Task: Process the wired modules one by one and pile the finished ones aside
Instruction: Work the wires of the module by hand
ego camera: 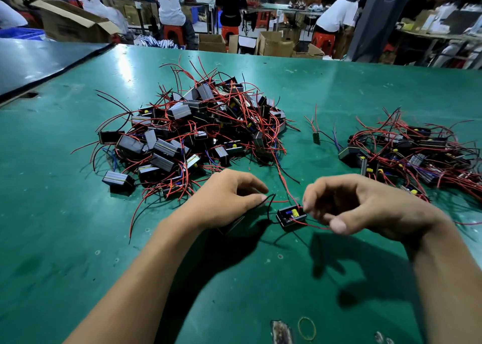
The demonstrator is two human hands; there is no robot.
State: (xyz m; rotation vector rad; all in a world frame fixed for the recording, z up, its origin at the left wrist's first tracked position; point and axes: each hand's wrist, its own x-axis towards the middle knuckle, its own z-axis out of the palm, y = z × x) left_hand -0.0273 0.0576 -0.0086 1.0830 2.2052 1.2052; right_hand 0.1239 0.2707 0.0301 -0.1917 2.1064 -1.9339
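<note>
Module (291,215) was found on the green mat (78,252), open face up, between the two hands. Its black lead (271,200) was pinched at the curled fingertips of the left hand (229,200). Its red lead (313,225) looked to be held between the thumb and curled fingers of the right hand (365,208).

Step judged: leads being dressed on one unit, batch far from done. Next move, as judged: leads to be let go and the unit set on a pile, loose wires not to be snagged.

Large pile (193,134) was heaped beyond the left hand, smaller pile (417,153) well apart to the right. Which was the finished one could not be told. Loose board (316,137) was noted between them, rubber band (307,328) near the front edge. Behind the bench: seated workers (169,4), red stools (173,33), cardboard boxes (211,42).
</note>
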